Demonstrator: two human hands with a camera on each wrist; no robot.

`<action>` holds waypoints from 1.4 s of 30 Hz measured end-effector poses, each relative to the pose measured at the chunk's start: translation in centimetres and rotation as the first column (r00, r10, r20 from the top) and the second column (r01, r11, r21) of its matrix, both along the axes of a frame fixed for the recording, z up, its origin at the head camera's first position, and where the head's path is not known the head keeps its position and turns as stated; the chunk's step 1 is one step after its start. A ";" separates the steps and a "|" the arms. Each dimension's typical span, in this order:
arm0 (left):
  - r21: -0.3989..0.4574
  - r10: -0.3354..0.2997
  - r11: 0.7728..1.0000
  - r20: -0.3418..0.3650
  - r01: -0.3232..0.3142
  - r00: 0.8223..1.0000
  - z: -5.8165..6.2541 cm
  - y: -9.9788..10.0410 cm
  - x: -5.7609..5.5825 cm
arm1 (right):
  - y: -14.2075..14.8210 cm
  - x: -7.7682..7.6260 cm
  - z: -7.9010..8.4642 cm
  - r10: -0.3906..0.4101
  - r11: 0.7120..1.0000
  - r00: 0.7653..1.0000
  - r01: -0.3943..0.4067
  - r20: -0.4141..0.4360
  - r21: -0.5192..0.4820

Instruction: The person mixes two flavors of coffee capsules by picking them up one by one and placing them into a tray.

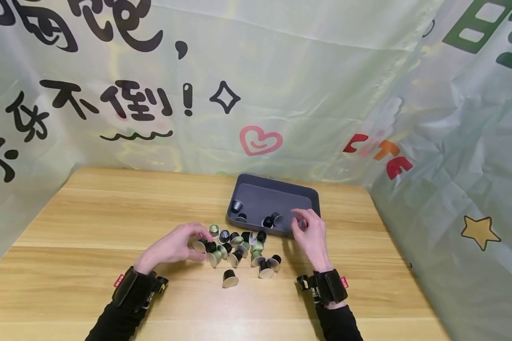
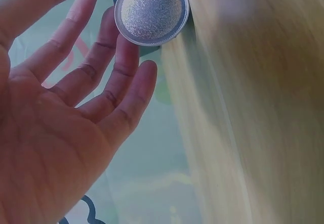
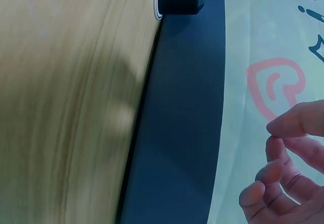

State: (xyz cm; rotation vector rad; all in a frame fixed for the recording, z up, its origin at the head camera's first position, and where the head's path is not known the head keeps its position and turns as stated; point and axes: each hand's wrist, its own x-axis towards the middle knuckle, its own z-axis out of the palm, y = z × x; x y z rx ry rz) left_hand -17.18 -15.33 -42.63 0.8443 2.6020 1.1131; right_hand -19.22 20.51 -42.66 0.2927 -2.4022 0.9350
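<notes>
Several small coffee capsules (image 1: 234, 258), black or green with pale foil lids, lie in a loose pile before me. At the pile's left edge is my left hand (image 1: 177, 244), its fingers loosely bent beside a capsule (image 1: 199, 245). The left wrist view shows a silvery capsule lid (image 2: 152, 11) right at the fingertips, with the palm bare. Over the right front part of a dark tray (image 1: 277, 189) hovers my right hand (image 1: 312, 237). Its fingers are loosely curled, and nothing shows between thumb and index finger (image 3: 276, 145).
Inside the tray, two capsules (image 1: 273, 219) lie near the front wall and two more (image 1: 237, 207) at the left. One capsule (image 1: 230, 278) stands apart, nearer to me. Printed cloth (image 1: 196, 151) hangs behind and to the right of the wooden table (image 1: 111, 208).
</notes>
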 end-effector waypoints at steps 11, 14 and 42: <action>-0.017 0.024 1.000 0.033 -0.023 0.999 0.1 0.2 0.1 | -0.1 0.2 0.1 -0.001 1.000 1.000 0.001 0.011 -0.022; -0.018 0.030 0.999 0.035 -0.029 0.999 0.1 0.2 0.2 | -0.1 0.2 -0.1 -0.004 1.000 1.000 0.004 0.002 -0.017; -0.013 0.069 0.998 -0.001 -0.069 0.998 -0.5 0.4 0.0 | -0.2 0.0 0.2 0.014 1.000 0.999 -0.015 -0.042 -0.021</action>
